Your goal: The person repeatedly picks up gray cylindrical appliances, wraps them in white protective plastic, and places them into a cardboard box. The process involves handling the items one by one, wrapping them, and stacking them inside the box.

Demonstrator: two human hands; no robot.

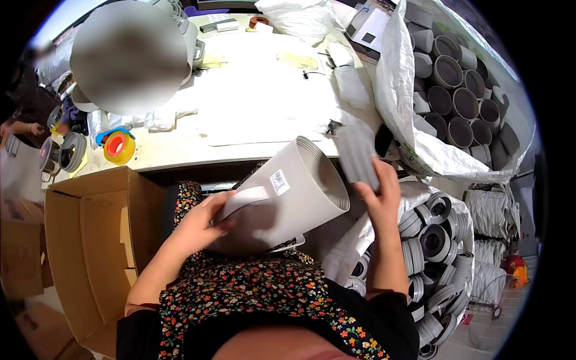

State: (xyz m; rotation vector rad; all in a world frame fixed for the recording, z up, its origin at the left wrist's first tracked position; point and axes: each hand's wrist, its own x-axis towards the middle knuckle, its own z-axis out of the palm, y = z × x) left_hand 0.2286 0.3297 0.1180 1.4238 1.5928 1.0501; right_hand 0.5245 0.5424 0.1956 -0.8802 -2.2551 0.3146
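Observation:
Tilted across my lap is a large grey plastic canister (252, 207), its threaded mouth turned up and to the right. It has a curved handle and a white barcode label (279, 182) on its side. My left hand (207, 222) grips it near the handle and base, fingers partly hidden. To the right of the mouth, apart from it, my right hand (381, 191) is closed on a grey ridged screw lid (358, 157), slightly smeared by motion.
An open cardboard box (93, 252) stands at my left. White sacks hold grey canisters (449, 72) at the far right and grey lids (435, 240) nearer me. Yellow tape (119, 148) and white sheeting (252, 96) lie on the table (174, 147).

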